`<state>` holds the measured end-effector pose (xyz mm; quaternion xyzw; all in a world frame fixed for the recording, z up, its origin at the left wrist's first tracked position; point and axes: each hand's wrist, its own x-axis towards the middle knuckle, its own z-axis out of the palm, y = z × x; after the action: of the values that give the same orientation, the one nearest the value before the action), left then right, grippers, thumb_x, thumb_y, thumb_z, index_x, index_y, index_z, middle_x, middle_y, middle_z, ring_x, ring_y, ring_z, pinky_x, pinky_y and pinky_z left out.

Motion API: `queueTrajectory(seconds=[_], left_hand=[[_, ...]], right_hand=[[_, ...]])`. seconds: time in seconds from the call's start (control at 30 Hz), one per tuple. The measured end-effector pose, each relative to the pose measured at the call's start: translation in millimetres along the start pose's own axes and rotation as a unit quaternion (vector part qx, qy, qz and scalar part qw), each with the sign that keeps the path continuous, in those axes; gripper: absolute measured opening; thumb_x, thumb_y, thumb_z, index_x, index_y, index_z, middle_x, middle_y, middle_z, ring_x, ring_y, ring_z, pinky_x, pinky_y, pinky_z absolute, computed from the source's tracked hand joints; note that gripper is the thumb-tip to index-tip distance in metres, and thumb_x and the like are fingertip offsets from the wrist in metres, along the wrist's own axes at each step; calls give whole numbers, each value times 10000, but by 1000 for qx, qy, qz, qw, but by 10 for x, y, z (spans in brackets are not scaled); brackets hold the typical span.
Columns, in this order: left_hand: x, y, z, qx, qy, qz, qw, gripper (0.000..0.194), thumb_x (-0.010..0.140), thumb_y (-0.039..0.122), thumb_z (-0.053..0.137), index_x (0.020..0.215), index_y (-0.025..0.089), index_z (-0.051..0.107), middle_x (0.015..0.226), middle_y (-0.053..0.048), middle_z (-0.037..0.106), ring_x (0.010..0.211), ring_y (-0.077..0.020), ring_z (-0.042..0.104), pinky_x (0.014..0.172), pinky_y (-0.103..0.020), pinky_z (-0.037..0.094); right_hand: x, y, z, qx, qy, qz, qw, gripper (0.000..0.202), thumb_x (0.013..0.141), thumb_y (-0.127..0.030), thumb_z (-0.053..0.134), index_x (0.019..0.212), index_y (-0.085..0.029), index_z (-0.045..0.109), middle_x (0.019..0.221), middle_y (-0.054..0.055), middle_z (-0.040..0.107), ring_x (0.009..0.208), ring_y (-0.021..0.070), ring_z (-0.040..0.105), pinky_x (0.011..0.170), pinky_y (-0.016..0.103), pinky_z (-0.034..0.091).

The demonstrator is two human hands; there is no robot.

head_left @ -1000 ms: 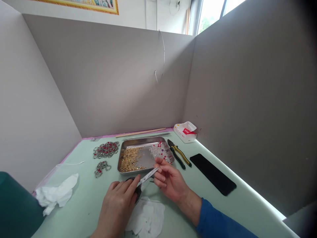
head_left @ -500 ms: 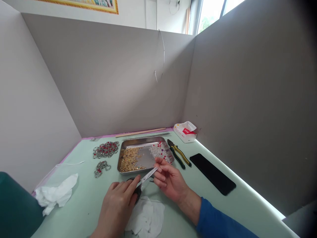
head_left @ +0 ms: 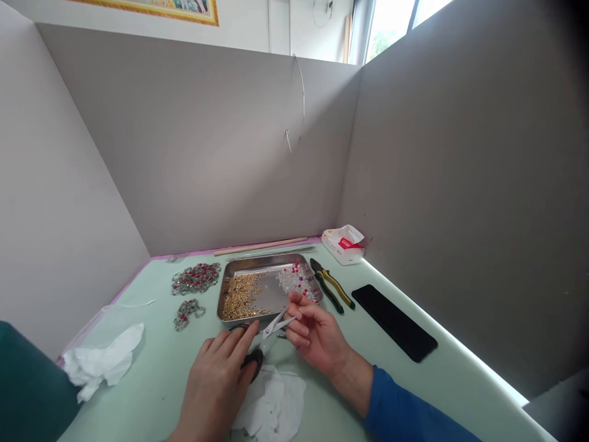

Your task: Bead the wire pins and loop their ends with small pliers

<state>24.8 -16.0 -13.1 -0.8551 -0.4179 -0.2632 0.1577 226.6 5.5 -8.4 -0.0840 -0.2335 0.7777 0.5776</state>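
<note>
Left grip: closed on the black-handled metal scissors (head_left: 266, 332); the left hand (head_left: 215, 376) has its fingers around the handles, blades parted in a narrow V. Right grip: the right hand (head_left: 322, 345) is palm up, fingers curled and narrow at the blade tips; whether it pinches anything fine cannot be told. A small metallic piece (head_left: 281, 335) shows beside its lower fingers.

Handling, as judged: the blades should be kept steady and the fingertips drawn back from the cutting line, with the tips in plain sight before any closing.

Beneath the hands, toward the near edge of the pale green counter (head_left: 151, 368), lies crumpled white tissue (head_left: 276, 405). Beyond them, toward the far edge, sits a rectangular steel tray (head_left: 271, 294) with gold beads (head_left: 242, 298) at left and clear and red beads (head_left: 294, 279) at right. 2 heaps of silver chain with red beads (head_left: 196, 279) lie left of it. Yellow-and-green-handled pliers (head_left: 338, 288) lie just right; a flat black rectangular object (head_left: 396, 322) lies along the right edge.
</note>
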Motion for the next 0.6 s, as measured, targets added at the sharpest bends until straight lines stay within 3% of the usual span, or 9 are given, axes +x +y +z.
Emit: queueTrajectory(seconds=[0.6], left_hand=[[-13,-19,17,-23,-7,1,1000,380,835,131,472,1204,176,548,931,-70,676,752,-198,581,661,-322,433]], right_hand=[[2,-1,8,-12,5,0,1000,247,705,-78,514,934,-147,574,659,-37,476,427,35,298,371,155,207]])
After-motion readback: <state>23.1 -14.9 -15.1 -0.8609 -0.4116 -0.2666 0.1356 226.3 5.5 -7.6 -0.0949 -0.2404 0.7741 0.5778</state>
